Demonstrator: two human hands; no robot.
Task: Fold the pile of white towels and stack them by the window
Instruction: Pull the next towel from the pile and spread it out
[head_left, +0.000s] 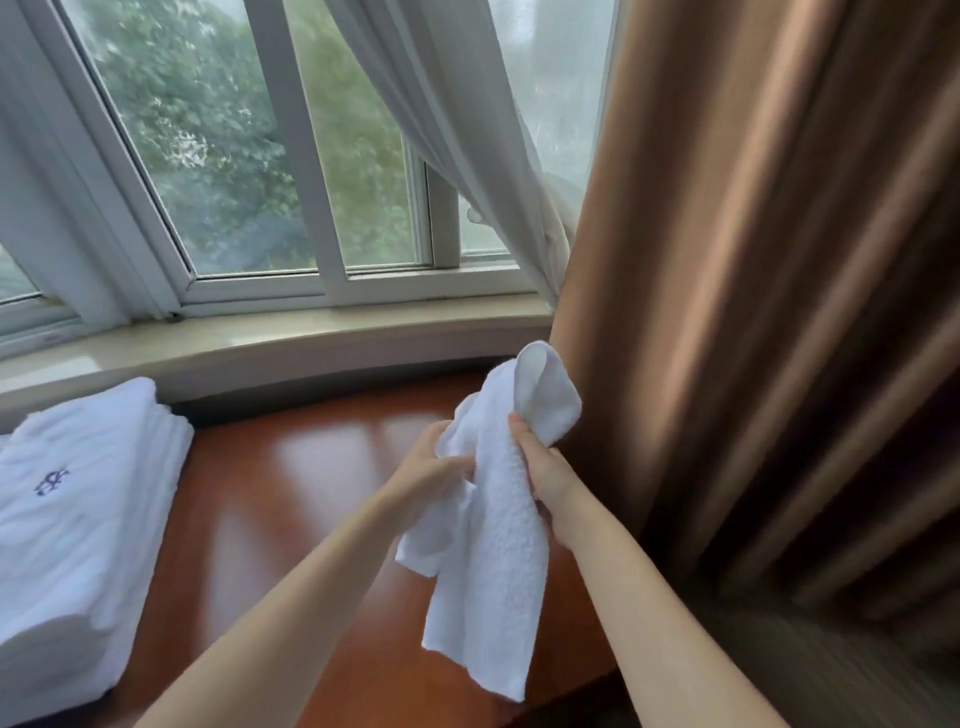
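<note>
both hands (431, 467) (545, 467) grip white towel (493, 545), bunched between their fingers (519, 434).

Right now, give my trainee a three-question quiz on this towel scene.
1. True or false: the small white terry towel lies flat on the glossy red-brown wooden table.
2. Which hand holds it: A left hand, B right hand, C both?
3. The stack of folded white towels bears a ____ monogram.

Key: 1 false, it hangs in the air; 2 C; 3 dark embroidered.
</note>
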